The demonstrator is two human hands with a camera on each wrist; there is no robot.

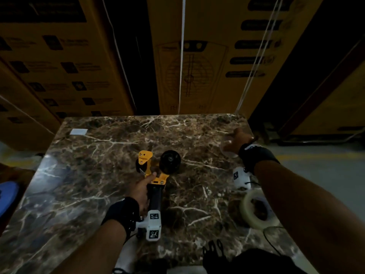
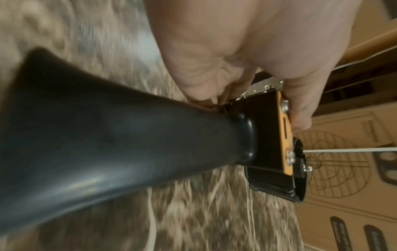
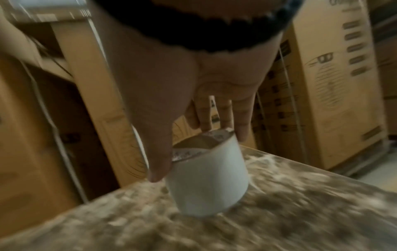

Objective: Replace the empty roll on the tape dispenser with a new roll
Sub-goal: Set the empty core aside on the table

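Note:
On the marble table [image 1: 98, 175] lies a yellow and black tape dispenser [image 1: 145, 158] with its black hub [image 1: 169, 161] bare. My left hand [image 1: 147, 180] grips it where the black handle [image 2: 128, 144] meets the yellow frame [image 2: 284, 135], thumb [image 2: 300, 110] on top. Near the table's far right corner my right hand [image 1: 235, 141] holds a white empty roll core [image 3: 208, 183] upright on the surface, thumb on one side of its rim and fingers on the far side. A new roll of pale tape [image 1: 254, 209] lies flat at the right edge, beside my right forearm.
Tall cardboard boxes [image 1: 197, 66] stand right behind the table's far edge. A small white label [image 1: 79, 131] sits at the far left corner. A blue object [image 1: 7, 194] is off the left side, and black cables [image 1: 213, 252] lie at the near edge.

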